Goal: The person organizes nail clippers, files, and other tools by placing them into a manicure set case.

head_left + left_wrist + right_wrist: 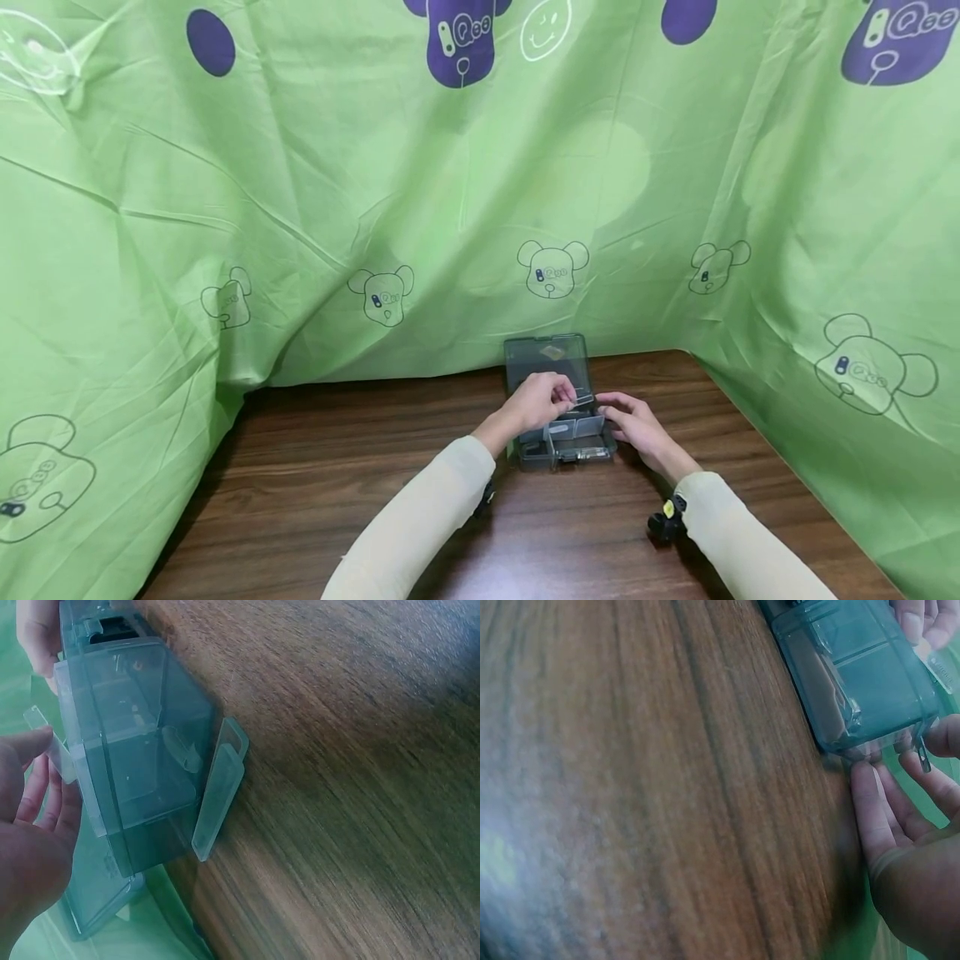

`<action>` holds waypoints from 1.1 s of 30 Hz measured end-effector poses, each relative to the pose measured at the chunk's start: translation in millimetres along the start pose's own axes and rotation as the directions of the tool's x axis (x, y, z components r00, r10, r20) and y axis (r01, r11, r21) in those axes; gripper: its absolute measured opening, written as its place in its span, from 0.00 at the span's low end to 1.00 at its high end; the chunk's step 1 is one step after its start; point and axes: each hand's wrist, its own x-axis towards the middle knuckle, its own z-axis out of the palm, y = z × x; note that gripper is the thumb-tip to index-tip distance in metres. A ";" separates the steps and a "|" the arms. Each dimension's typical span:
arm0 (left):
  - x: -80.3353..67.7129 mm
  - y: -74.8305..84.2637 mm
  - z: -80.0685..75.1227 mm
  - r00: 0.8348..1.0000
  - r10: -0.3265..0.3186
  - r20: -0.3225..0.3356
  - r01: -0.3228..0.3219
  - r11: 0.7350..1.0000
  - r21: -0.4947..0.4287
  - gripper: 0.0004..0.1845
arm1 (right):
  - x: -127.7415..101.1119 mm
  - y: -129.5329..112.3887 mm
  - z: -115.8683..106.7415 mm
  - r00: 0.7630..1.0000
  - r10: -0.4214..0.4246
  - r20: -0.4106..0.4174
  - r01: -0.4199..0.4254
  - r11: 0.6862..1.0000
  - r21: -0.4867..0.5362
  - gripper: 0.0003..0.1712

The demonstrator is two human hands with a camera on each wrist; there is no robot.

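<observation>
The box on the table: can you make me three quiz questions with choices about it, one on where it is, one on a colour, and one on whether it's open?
1. Where is the box?
A. on the table, at its far edge by the cloth
B. on the floor
C. on a shelf

2. What colour is the cloth?
A. red
B. green with purple shapes
C. plain white

3. How is the lid?
A. shut and latched
C. taken off and lying apart
B. open, standing up behind the box

Answers: 1 A, the head view shows it on the wood near the cloth, between the left hand and right hand. 2 B, the cloth is green with purple bear shapes. 3 B, the lid stands behind the compartments.
</observation>
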 end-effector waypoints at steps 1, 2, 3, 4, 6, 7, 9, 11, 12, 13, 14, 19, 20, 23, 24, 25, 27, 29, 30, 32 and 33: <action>-0.2 0.0 0.2 1.000 -0.001 0.000 0.001 1.000 0.001 0.03 | 0.6 0.4 -0.1 1.000 0.002 -0.002 -0.002 1.000 0.001 0.26; -0.3 -0.2 0.5 1.000 -0.003 -0.001 0.003 1.000 0.003 0.02 | 1.1 0.7 -0.2 1.000 0.004 -0.002 -0.004 1.000 0.000 0.26; -0.5 -0.4 0.7 1.000 -0.003 -0.003 0.003 1.000 0.007 0.02 | 1.4 0.8 -0.4 1.000 0.004 0.000 -0.004 1.000 -0.002 0.26; -1.4 -0.7 0.9 1.000 -0.005 -0.005 0.005 1.000 0.011 0.02 | 1.4 1.2 -0.1 1.000 0.005 0.002 -0.005 1.000 0.001 0.26; -3.7 -1.0 0.7 1.000 -0.004 -0.009 0.004 1.000 0.021 0.02 | 1.2 1.7 0.8 1.000 0.005 0.005 -0.005 1.000 0.008 0.26; -5.1 -1.1 0.3 1.000 -0.002 -0.011 0.002 1.000 0.025 0.03 | 1.0 1.7 1.2 1.000 0.004 0.007 -0.004 1.000 0.013 0.26; -9.2 -0.9 -1.9 1.000 0.000 -0.011 0.001 0.999 0.032 0.04 | 0.6 1.4 1.8 1.000 0.002 0.013 -0.002 1.000 0.014 0.27; -13.8 -0.7 -5.8 1.000 0.002 -0.012 -0.001 0.999 0.033 0.06 | 0.5 1.0 2.3 1.000 0.002 0.010 -0.003 1.000 0.017 0.26; -16.4 -0.7 -8.6 1.000 0.003 -0.011 -0.003 0.999 0.032 0.07 | 0.4 0.6 2.3 1.000 0.001 0.011 -0.001 1.000 0.018 0.26; -18.9 -1.2 -11.8 1.000 0.004 -0.011 -0.004 1.000 0.028 0.07 | 0.2 0.1 2.2 1.000 -0.003 0.013 0.003 1.000 0.013 0.26; -21.4 -2.2 -15.1 1.000 0.007 -0.013 -0.007 1.000 0.025 0.08 | 0.0 -0.3 2.0 1.000 -0.005 0.014 0.005 1.000 0.012 0.26; -33.3 -13.1 -31.6 0.999 0.025 -0.028 -0.024 0.999 0.021 0.09 | -2.6 -1.8 -1.0 1.000 -0.018 0.010 0.018 1.000 0.017 0.27; -36.1 -16.3 -34.7 0.999 0.021 -0.030 -0.020 1.000 0.024 0.08 | -2.8 -1.8 -1.4 1.000 -0.019 0.010 0.019 1.000 0.019 0.27; -44.9 -25.1 -42.0 0.999 0.001 -0.034 -0.001 1.000 0.024 0.08 | -3.4 -1.1 -3.2 1.000 -0.026 0.012 0.026 0.999 0.019 0.27; -47.6 -28.4 -43.5 0.999 -0.006 -0.036 0.007 1.000 0.023 0.09 | -3.4 -0.6 -3.7 0.999 -0.028 0.015 0.028 0.999 0.017 0.27; -50.4 -31.5 -44.8 0.999 -0.014 -0.034 0.014 1.000 0.021 0.09 | -3.3 -0.2 -3.9 0.999 -0.029 0.014 0.028 0.999 0.019 0.27; -55.5 -37.2 -46.6 0.999 -0.024 -0.033 0.024 0.999 0.027 0.09 | -3.5 0.4 -4.0 1.000 -0.029 0.011 0.029 0.999 0.014 0.27; -59.9 -42.5 -47.8 0.999 -0.029 -0.029 0.030 0.999 0.037 0.10 | -3.2 0.3 -3.9 1.000 -0.020 0.000 0.020 1.000 0.006 0.27; -62.1 -44.8 -48.4 0.999 -0.033 -0.025 0.034 0.999 0.042 0.10 | -2.9 0.0 -3.6 1.000 -0.017 -0.006 0.017 1.000 0.004 0.27; -66.2 -48.7 -49.7 0.999 -0.046 -0.012 0.046 0.997 0.056 0.10 | -2.0 -0.7 -3.0 1.000 -0.019 -0.005 0.019 1.000 -0.006 0.27; -68.3 -50.4 -50.3 0.999 -0.054 -0.004 0.054 0.997 0.058 0.10 | -1.2 -1.1 -2.6 1.000 -0.021 -0.005 0.021 1.000 -0.012 0.27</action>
